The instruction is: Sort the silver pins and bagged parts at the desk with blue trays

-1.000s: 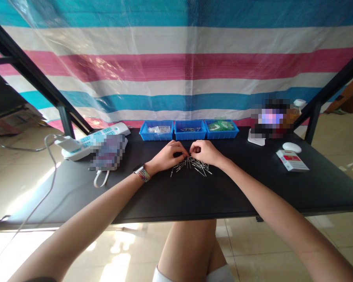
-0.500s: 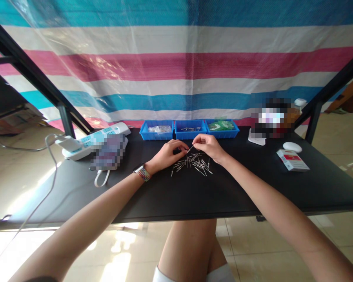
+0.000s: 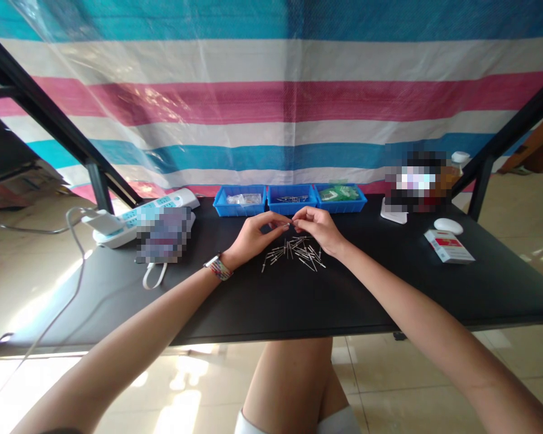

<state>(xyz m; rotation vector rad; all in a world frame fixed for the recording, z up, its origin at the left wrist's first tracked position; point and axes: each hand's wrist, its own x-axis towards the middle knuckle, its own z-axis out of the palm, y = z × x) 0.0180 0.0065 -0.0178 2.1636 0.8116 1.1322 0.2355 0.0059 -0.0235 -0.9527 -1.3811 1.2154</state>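
Over the middle of the black table, my left hand [image 3: 256, 236] and my right hand [image 3: 322, 230] meet fingertip to fingertip. Between them is a thin blind rivet [image 3: 290, 223], mostly covered by the fingers of both hands, which are pinched on it. Just below the hands, a loose pile of silvery blind rivets [image 3: 311, 258] lies spread on the tabletop, pointing in various directions. Behind my fingers stands a blue bin [image 3: 292, 208] with more thin metal pieces in it.
A left blue bin [image 3: 239, 209] holds clear plastic packets; a right one [image 3: 341, 207] holds green packets. At left lie a power strip [image 3: 187, 198], a blurred-out device [image 3: 165, 235] and cables. A small box [image 3: 450, 247] and white mouse-shaped object [image 3: 448, 226] sit right.
The rivet between my hands showed as a slanted pin earlier; now the fingertips have come together and mostly hide it. The pile looks the same.
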